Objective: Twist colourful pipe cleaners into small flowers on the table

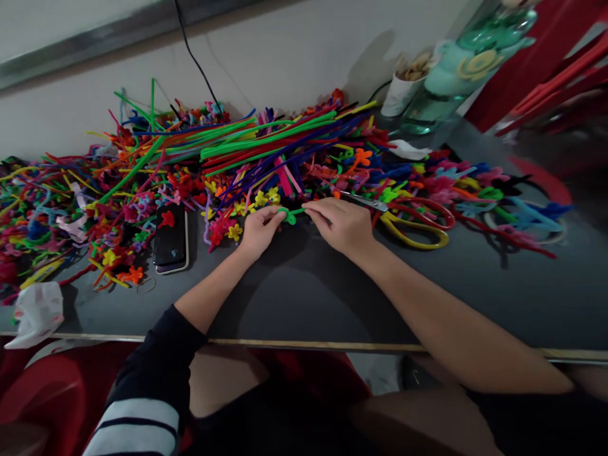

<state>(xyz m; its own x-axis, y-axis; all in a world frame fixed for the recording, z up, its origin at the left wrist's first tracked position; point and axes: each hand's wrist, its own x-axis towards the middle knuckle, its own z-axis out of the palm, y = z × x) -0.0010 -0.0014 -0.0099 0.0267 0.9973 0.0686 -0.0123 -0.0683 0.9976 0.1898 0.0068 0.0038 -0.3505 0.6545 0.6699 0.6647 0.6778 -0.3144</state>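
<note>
A green pipe cleaner is stretched between my two hands above the dark table, its left part curled into small loops. My left hand pinches the looped part between thumb and forefinger. At the other side, my right hand has its fingertips closed on the straight end. Just beyond my left hand lie small yellow pipe-cleaner flowers. Scissors with red and yellow handles rest close to the right of my right hand.
Heaps of colourful pipe cleaners line the wall. A black phone lies to the left, a crumpled white plastic bag at the front-left edge. At back right stand a white cup and a clear green bottle.
</note>
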